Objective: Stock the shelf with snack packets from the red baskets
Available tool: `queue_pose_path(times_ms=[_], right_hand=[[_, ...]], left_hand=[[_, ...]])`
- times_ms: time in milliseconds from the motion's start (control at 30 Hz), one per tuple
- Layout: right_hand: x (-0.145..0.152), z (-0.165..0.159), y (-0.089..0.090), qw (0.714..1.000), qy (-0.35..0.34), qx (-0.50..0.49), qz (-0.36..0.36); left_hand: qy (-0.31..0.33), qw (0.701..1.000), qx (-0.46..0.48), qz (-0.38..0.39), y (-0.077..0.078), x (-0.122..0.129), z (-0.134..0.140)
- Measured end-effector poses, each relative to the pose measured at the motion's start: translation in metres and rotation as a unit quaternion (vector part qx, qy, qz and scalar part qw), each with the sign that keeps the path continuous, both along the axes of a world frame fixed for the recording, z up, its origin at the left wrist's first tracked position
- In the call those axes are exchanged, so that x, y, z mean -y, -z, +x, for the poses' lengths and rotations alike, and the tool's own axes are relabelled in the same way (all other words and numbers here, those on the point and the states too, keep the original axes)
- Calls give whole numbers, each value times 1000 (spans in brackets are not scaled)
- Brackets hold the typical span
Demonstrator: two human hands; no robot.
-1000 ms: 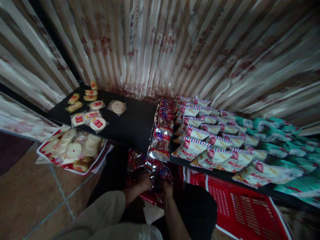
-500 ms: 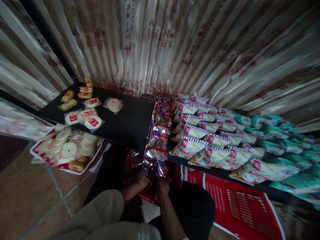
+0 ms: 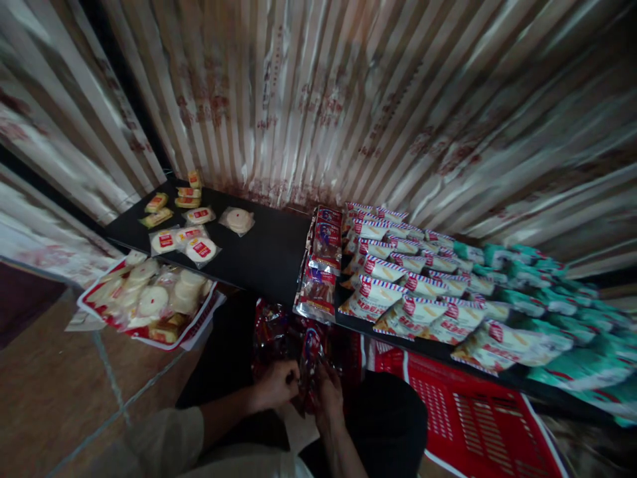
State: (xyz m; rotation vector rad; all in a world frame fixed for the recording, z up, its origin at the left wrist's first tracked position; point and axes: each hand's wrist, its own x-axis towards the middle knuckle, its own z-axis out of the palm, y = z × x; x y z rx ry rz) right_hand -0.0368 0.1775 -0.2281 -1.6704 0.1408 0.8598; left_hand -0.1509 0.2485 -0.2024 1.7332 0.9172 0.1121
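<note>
Over my lap, my right hand [image 3: 329,393] is wrapped around a shiny dark red snack packet [image 3: 311,348], held nearly upright. My left hand [image 3: 279,385] is just left of that packet, its fingers curled closed; whether they grip its edge is hidden. Beyond both hands, more dark red packets [image 3: 271,326] lie in a red basket [image 3: 362,352] between my knees. At the shelf's front edge, two stacks of similar red packets [image 3: 318,292] stand one behind the other.
A black shelf [image 3: 266,255] runs across in front of a curtain [image 3: 298,119]. Round white cakes [image 3: 202,249] are on its left, rows of white snack bags [image 3: 373,297] and green bags [image 3: 522,302] on its right. A filled basket [image 3: 144,340] stands left; a red basket [image 3: 478,425] stands right.
My hands have drawn back from the basket toward my body. A red packet has come up in my right hand. The view has shifted slightly.
</note>
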Motion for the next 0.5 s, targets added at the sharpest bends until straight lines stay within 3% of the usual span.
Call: queue_pose_path(times_ms=[267,400,500], right_hand=[[32,4,-35,996,86,23,9],[31,4,-57,993,113,26,35],[18,8,-74,993,81,64,57]], left_hand=[[63,990,120,46,-41,0,-11],[41,989,145,7,-59,0,-18],[-6,984,174,-36,-72,0,-24]])
